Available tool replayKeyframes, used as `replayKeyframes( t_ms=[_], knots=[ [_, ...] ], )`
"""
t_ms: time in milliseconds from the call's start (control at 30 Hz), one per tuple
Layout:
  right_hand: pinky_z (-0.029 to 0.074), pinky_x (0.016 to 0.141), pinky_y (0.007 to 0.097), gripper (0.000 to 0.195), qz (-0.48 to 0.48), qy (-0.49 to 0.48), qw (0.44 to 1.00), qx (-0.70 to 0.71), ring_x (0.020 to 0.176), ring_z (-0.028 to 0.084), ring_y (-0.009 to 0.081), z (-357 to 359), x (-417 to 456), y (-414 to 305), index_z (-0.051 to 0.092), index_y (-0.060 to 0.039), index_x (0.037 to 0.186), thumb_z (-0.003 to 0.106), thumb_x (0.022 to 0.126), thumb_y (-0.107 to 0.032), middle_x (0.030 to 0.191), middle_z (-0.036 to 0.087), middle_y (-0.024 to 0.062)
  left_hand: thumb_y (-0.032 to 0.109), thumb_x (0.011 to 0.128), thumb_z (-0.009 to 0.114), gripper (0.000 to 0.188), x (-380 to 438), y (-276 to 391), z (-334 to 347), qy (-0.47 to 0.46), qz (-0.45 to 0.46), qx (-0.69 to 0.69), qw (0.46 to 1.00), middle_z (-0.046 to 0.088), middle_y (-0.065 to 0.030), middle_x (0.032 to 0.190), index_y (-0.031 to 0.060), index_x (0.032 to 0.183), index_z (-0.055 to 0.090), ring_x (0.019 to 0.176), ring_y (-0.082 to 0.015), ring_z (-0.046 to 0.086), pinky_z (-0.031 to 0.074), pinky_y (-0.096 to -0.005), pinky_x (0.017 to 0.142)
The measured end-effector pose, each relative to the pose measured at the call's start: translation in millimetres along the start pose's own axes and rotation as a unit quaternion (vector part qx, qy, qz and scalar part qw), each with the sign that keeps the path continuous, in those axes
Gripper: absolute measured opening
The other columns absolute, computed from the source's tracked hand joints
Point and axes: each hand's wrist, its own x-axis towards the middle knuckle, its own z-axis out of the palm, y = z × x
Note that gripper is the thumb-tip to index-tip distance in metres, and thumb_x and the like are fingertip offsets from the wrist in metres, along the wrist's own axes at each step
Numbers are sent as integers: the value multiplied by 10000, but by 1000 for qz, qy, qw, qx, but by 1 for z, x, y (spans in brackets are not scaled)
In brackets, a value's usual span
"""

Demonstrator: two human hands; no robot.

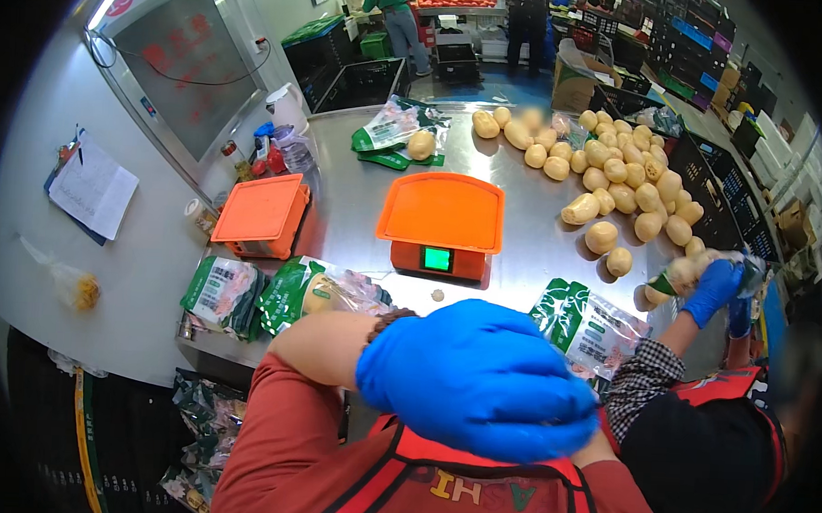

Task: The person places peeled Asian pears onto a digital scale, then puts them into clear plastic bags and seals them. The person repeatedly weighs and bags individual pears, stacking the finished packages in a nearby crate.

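Note:
My left hand (474, 376), in a blue glove, is raised in front of my chest. It lies across my right wrist area, and my right hand is largely hidden behind or merged with it. Whether either holds anything cannot be seen. Beyond them stands an orange weighing scale (440, 213) with a bare pan and a lit green display. A green-and-clear printed bag (320, 290) with a lotus root piece inside lies left of my hands, beside a stack of printed bags (223, 293). More printed bags (597, 326) lie flat to the right.
Loose lotus root pieces (621, 169) spread over the steel table's (344, 205) right side. One root (421, 145) rests on bags (389, 128) at the back. A second orange scale (261, 212) stands left. At right, a co-worker's gloved hand (715, 290) holds a filled bag (689, 272).

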Motion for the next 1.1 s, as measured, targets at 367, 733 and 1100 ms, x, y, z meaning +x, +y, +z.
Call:
replayKeyframes(
  t_ms=[367, 733, 1100],
  knots=[
    [480, 647, 415, 234, -109, 7, 994, 4, 734, 609, 328, 20, 93, -89, 630, -110, 826, 572, 780, -332, 803, 626, 162, 265, 807, 582, 165, 37, 27, 41, 125, 79, -75, 986, 572, -21, 850, 103, 830, 598, 670, -143, 548, 441, -284, 529],
    [479, 652, 418, 227, -122, 22, 992, 2, 735, 608, 333, 19, 103, -92, 631, -110, 845, 573, 778, -319, 807, 624, 166, 236, 781, 587, 169, 13, 19, 23, 100, 50, -125, 986, 555, -39, 812, 71, 816, 570, 674, -179, 535, 456, -295, 607],
    [478, 657, 420, 223, -129, 27, 991, 22, 737, 606, 337, 5, 110, -84, 631, -109, 865, 574, 776, -306, 810, 623, 170, 236, 769, 589, 94, 41, 1, 34, 79, 82, -149, 982, 557, 34, 854, 151, 761, 549, 697, -139, 554, 450, -291, 546]
  ],
)
